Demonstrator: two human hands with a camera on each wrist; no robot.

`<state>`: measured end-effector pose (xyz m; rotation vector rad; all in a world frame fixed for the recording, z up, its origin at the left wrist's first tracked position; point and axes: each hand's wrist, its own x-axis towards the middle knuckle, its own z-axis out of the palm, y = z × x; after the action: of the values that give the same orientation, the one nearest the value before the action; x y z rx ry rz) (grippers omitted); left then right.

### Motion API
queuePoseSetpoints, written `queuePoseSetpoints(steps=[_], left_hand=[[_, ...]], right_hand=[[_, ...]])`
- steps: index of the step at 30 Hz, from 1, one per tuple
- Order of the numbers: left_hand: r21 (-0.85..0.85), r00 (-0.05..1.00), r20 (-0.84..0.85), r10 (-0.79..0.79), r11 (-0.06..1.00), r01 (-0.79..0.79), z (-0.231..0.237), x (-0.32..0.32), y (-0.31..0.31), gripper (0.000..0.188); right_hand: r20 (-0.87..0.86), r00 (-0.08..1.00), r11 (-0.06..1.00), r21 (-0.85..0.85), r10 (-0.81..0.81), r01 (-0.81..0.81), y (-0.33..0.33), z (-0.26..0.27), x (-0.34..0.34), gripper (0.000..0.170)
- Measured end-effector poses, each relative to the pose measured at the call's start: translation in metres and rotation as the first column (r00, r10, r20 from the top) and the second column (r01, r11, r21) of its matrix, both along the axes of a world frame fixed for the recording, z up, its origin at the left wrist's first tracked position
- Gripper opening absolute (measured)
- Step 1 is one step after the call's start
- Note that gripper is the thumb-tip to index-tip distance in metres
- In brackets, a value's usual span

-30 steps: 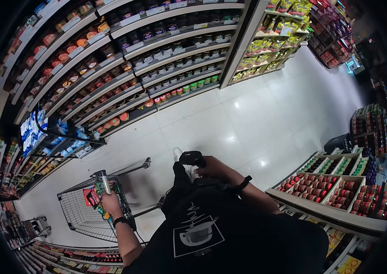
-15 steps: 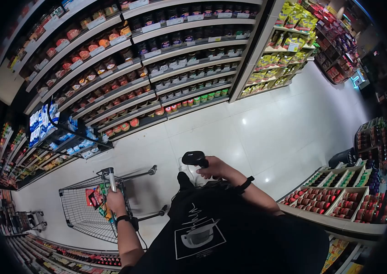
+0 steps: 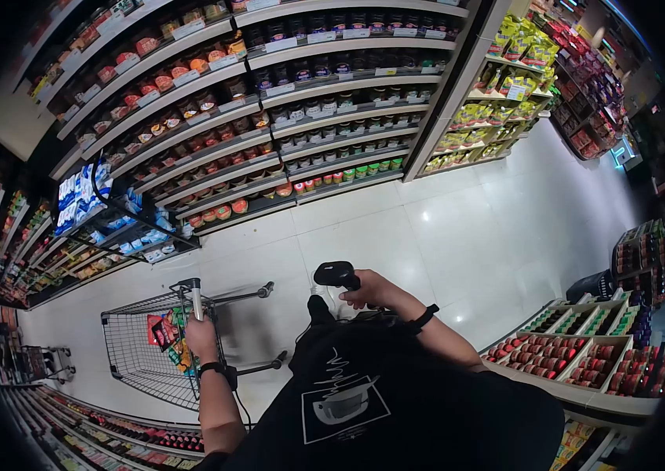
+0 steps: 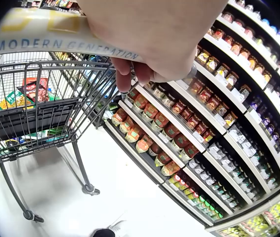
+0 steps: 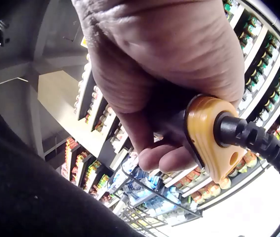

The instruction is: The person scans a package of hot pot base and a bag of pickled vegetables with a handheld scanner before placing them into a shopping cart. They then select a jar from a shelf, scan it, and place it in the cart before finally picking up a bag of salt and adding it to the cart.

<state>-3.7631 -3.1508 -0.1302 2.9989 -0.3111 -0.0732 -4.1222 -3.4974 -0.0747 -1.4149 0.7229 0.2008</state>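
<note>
My left hand (image 3: 200, 337) grips the light handle (image 3: 196, 298) of a wire shopping cart (image 3: 108, 349). The left wrist view shows lettering on that handle (image 4: 46, 45), with fingers curled under it. A red packet (image 4: 35, 88) and a green-and-yellow packet (image 4: 14, 100) lie in the cart. In front of the body, my right hand (image 3: 376, 290) holds a black handheld barcode scanner (image 3: 336, 274) by its grip. Close to the right wrist camera, the scanner's yellow butt end (image 5: 211, 131) sticks out of the hand, and a black cable (image 5: 261, 138) runs from it.
Shelves of jars (image 3: 301, 118) line the far side of the aisle. A black rack of blue-and-white packs (image 3: 81, 196) stands ahead of the cart. Red-lidded jars (image 3: 537, 353) fill a display at right. Another cart (image 3: 48, 361) stands at far left. Pale tiled floor (image 3: 364, 228) lies between.
The shelves have shifted right and slightly down in the head view. My right hand has moved a little right with the scanner. Both hands keep their hold.
</note>
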Motion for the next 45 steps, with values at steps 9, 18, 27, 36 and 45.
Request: queuePoseSetpoints(steps=[9, 18, 27, 36, 45], left_hand=[[0.036, 1.0, -0.019, 0.024, 0.999, -0.024, -0.002, 0.002, 0.001, 0.039], [0.031, 1.0, 0.002, -0.002, 1.0, 0.002, -0.005, 0.001, 0.007, 0.04], [0.031, 1.0, -0.006, 0.007, 0.999, -0.006, 0.008, -0.009, 0.0, 0.034], [0.028, 1.0, 0.015, -0.011, 1.0, 0.01, 0.005, -0.014, 0.0, 0.034], [-0.01, 0.998, -0.035, -0.047, 0.999, 0.047, 0.001, -0.006, 0.004, 0.041]], right_hand=[[-0.014, 1.0, 1.0, -0.012, 0.006, -0.007, -0.001, 0.005, -0.006, 0.031], [-0.009, 1.0, 1.0, 0.005, 0.021, -0.021, -0.005, -0.011, -0.013, 0.033], [0.025, 1.0, 1.0, 0.022, 0.005, -0.005, -0.008, 0.001, -0.019, 0.027], [0.051, 0.999, 0.999, 0.031, -0.007, 0.005, -0.008, -0.002, -0.023, 0.026], [0.117, 0.992, 0.994, 0.098, -0.05, 0.039, -0.008, 0.002, -0.038, 0.024]])
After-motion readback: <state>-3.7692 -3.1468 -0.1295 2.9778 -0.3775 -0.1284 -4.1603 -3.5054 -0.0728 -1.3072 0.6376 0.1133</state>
